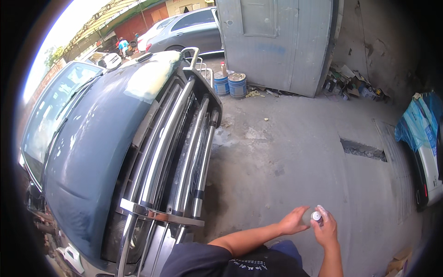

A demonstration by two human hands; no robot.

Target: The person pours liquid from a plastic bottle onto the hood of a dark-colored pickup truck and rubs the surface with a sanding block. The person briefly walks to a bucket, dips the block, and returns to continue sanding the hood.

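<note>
In front of my body, low in the view, both hands meet at a small bottle with a white cap. Its body looks pale and is mostly covered by the fingers. My left hand closes on it from the left. From the right, my right hand wraps its fingers round it near the cap; whitish residue marks those fingertips. To the left stands a dark vehicle, its hood bearing a pale yellowish-white patch. A chrome bull bar spans its front, apart from my hands.
Two blue buckets stand by a grey metal door. The concrete floor has a rectangular hole at right. Beside it is a white object under blue plastic. Rubbish lies along the wall; a grey car stands behind.
</note>
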